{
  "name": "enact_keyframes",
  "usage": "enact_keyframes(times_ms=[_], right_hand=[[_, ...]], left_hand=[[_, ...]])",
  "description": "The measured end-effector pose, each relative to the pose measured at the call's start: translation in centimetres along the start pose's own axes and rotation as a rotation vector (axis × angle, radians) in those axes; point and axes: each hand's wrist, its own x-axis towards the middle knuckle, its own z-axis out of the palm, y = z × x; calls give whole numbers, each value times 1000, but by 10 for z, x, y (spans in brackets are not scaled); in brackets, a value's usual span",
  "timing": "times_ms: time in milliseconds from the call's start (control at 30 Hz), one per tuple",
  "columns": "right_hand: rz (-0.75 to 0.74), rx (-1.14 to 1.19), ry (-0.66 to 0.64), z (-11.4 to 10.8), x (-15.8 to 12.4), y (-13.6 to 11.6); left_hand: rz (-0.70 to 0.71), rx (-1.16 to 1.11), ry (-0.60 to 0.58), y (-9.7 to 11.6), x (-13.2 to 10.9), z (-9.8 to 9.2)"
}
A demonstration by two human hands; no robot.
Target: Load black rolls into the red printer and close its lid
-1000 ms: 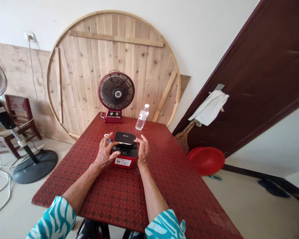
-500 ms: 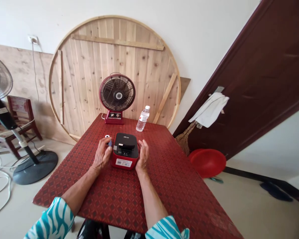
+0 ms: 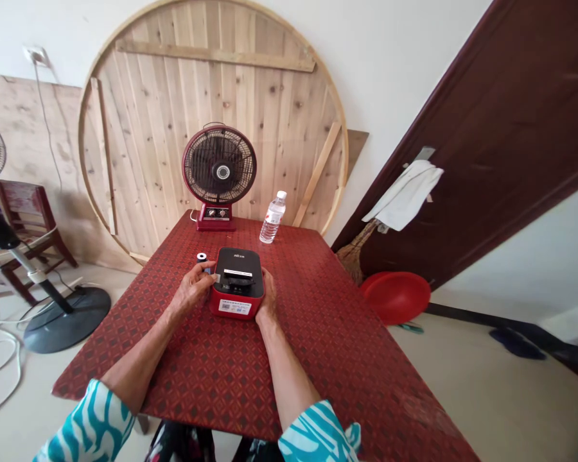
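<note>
On the table sits a boxy device (image 3: 241, 260) with a black top, red sides and a white label on its front face; its exact kind does not show clearly. My right hand (image 3: 266, 298) curls round its right side, palm against the red wall. At the left side, my left hand (image 3: 196, 283) has bent fingers, and its thumb touches the edge by a small silvery patch on the top. Just behind the left fingers stands a small roll (image 3: 201, 257) with a white end and dark centre, its lower part partly hidden.
A red desk fan (image 3: 219, 170) and a clear water bottle (image 3: 273, 218) stand at the back of the patterned red table (image 3: 318, 346). A round wooden panel (image 3: 264, 109) leans on the wall. On the floor are a red basin (image 3: 397, 296) and a standing fan's base (image 3: 67, 317).
Both hands have closed in on the device, the right now against its side and the left thumb at its edge. The view has shifted slightly.
</note>
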Motion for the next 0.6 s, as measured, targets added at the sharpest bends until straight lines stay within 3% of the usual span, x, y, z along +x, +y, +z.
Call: enact_keyframes(times_ms=[233, 600], right_hand=[[36, 47, 13, 3, -4, -6], [45, 43, 8, 2, -5, -6]], left_hand=[[-149, -45, -37, 11, -1, -3], [-341, -236, -46, 0, 10, -6]])
